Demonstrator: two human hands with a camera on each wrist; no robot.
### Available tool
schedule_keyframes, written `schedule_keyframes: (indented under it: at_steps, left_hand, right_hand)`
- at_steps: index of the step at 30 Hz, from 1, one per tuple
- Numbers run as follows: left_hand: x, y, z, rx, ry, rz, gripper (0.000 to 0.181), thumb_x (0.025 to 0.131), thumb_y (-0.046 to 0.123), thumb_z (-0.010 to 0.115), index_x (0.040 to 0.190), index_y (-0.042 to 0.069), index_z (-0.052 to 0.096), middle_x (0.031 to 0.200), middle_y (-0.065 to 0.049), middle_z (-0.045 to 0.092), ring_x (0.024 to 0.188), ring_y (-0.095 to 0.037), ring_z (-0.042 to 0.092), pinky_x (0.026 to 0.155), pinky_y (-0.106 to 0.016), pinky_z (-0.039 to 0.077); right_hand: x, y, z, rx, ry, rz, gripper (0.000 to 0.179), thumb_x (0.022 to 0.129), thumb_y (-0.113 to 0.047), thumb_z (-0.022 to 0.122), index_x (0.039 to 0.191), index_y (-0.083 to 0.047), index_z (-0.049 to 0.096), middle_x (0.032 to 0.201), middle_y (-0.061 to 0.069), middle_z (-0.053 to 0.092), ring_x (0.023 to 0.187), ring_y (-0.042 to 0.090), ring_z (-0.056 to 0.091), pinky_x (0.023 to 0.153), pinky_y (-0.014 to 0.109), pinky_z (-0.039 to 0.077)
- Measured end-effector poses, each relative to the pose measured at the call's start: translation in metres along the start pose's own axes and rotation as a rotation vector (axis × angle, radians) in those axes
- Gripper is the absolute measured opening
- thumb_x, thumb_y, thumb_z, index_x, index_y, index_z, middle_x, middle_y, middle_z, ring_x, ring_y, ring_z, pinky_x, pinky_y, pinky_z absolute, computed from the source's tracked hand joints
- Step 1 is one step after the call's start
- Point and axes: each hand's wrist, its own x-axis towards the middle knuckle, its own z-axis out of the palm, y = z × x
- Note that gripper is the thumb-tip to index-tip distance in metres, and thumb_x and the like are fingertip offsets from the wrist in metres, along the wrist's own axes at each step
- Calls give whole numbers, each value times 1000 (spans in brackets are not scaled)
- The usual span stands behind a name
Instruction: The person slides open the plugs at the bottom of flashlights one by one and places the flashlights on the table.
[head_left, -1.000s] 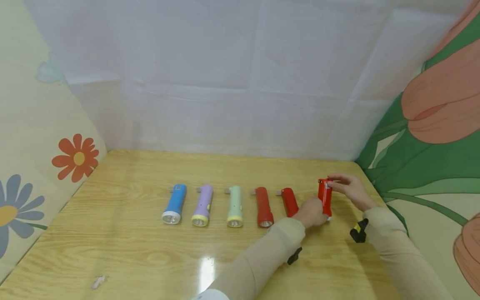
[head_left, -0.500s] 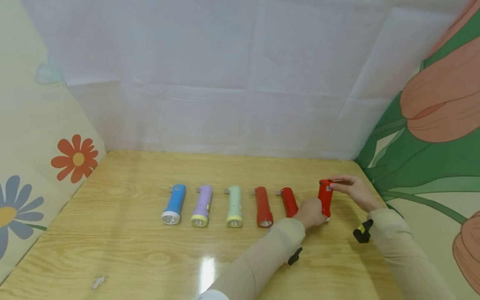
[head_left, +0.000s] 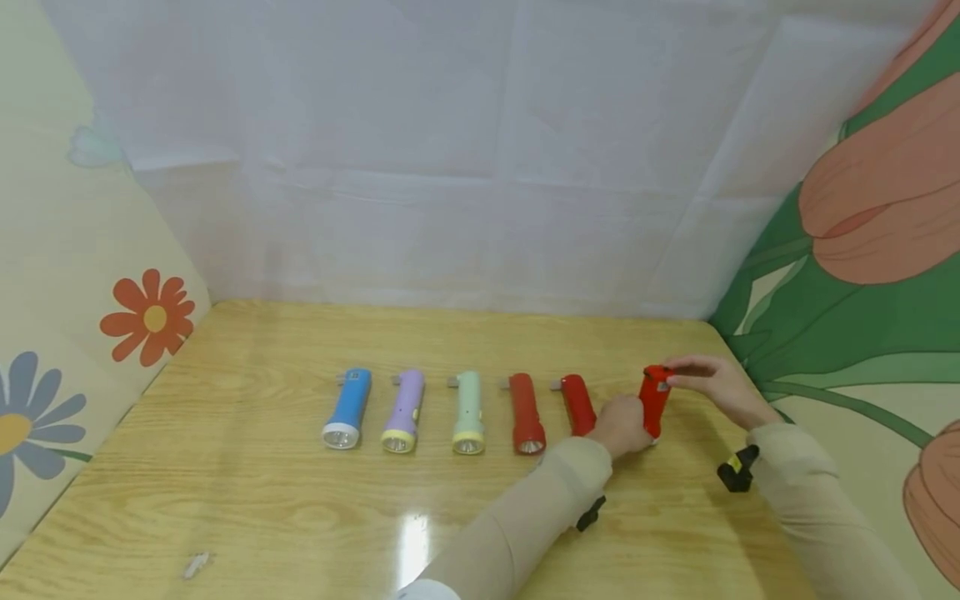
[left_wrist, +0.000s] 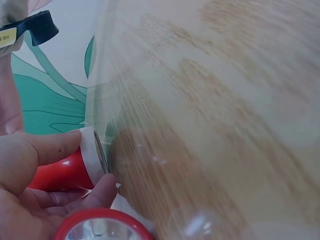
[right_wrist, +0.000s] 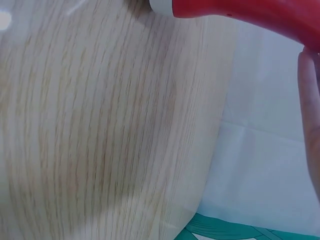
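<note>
My left hand point(head_left: 622, 425) grips a red flashlight point(head_left: 655, 404) low on its body, by its white-rimmed lamp end. Thumb and fingers wrap that white rim in the left wrist view. The flashlight stands nearly upright, lamp end down and leaning slightly right at the top. At its upper end, my right hand point(head_left: 716, 387) pinches the tail with thumb and fingertips. One finger point(right_wrist: 311, 100) meets the red body in the right wrist view; the thumb is hidden there. Just left of my left hand lies another red flashlight point(head_left: 577, 404), its lamp end covered by the hand.
Left along the wooden table point(head_left: 300, 517) lie more flashlights: red point(head_left: 525, 412), mint green point(head_left: 470, 412), purple point(head_left: 406, 408) and blue point(head_left: 350, 408), each with metal plug prongs out at the side. A small whitish scrap point(head_left: 197, 565) lies near the front left. White cloth point(head_left: 450, 208) hangs behind.
The held flashlight's top end has tilted right and a little toward me. My right hand has shifted right and slightly down with it; the left hand has barely moved.
</note>
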Motion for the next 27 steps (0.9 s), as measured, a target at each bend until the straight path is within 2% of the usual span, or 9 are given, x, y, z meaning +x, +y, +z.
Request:
schedule_keyframes:
  at_steps: [10,17,22,27]
  left_hand:
    - [-1,0,1,-29,27,13,21,74,25,74,79,15,57,66,6,50,57,-6,45,52,-17,36]
    - [0,0,5,-12,58,38,19,75,24,73,79,15,57,66,6,50,55,-6,45,50,-17,36]
    - [1,2,9,8,57,15,20,76,26,74,82,15,59,67,5,51,55,-6,45,49,-18,37]
    - [2,4,10,79,86,-8,21,73,28,76,82,17,61,69,7,54,58,-6,49,50,-18,40]
  right_hand:
    - [-8,-2,-2,106,-40,-72,21,85,2,59,106,1,63,96,-10,65,84,7,61,72,20,49]
    - [-12,-5,0,66,-35,-120,22,82,8,59,101,0,65,94,-9,64,80,6,60,64,21,49]
    - [-17,-5,-2,51,-55,-111,20,83,6,59,101,-1,66,91,-8,64,77,7,58,60,23,49]
    - [-20,-4,-2,38,-54,-97,19,83,4,60,100,-3,66,86,-6,63,73,7,57,60,24,49]
